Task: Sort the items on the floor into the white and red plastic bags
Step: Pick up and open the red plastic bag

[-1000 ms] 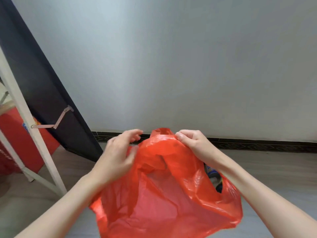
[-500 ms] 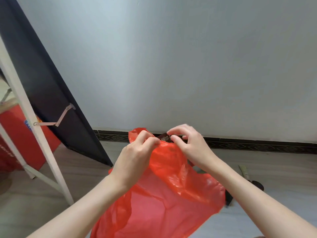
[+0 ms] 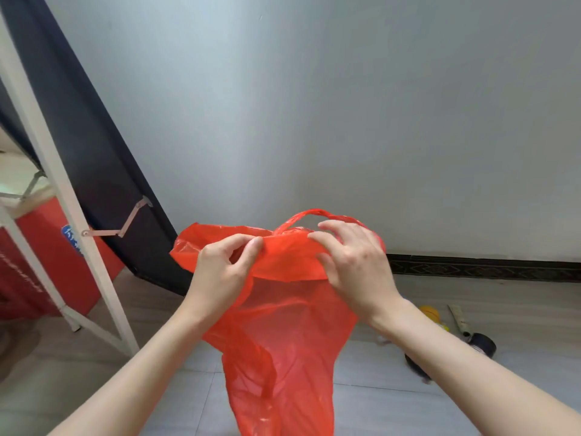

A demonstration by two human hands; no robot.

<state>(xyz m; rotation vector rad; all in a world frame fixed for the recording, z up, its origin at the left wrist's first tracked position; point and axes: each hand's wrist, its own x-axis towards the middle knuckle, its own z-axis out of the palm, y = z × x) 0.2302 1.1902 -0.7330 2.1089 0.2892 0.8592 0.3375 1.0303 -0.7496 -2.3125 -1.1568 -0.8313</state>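
Observation:
A thin red plastic bag hangs in front of me, held up off the floor by its top edge. My left hand pinches the rim on the left between thumb and fingers. My right hand grips the rim on the right, with one twisted handle loop arching above its fingers. On the floor behind my right forearm lie a yellow item, a pale flat stick-like item and a black roll. No white bag is in view.
A white metal frame leg and a dark leaning panel stand at the left, with a red box behind them. A grey wall with a dark patterned skirting closes the far side. The floor is pale tile.
Both hands have lifted the red bag higher and spread its top edge apart. The bag now hangs long and narrow, and items on the floor at the right have come into view.

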